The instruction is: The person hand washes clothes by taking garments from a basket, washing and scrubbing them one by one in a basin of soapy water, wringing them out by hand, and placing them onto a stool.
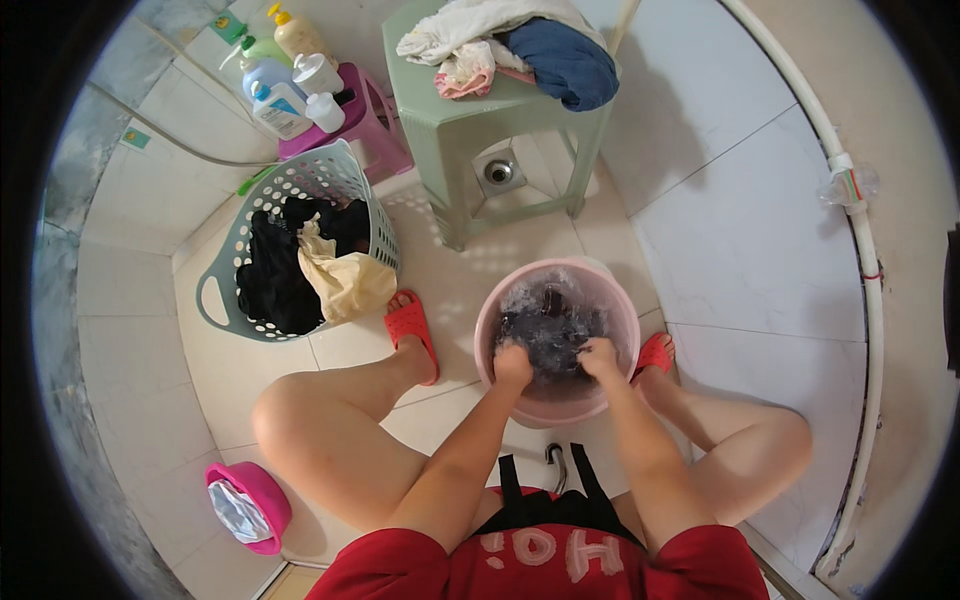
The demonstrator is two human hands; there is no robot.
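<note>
A pink plastic bucket (482,337) of water stands on the floor between my feet. Dark cloth (555,330) lies in the churned water. On the left side of the bucket, my left hand (514,364) is bent down at the water, its fingertips hidden. Opposite it, my right hand (598,357) is curled with its fingers closed on an edge of the dark cloth at the water's surface. Whether the left hand grips the cloth cannot be made out.
A perforated laundry basket (214,300) holds black and cream clothes. Behind stand a green plastic stool (431,109) bearing clothes and a purple stool (375,135) with bottles. A magenta basin (277,499) sits at lower left. A floor drain (499,173) shows beneath the green stool.
</note>
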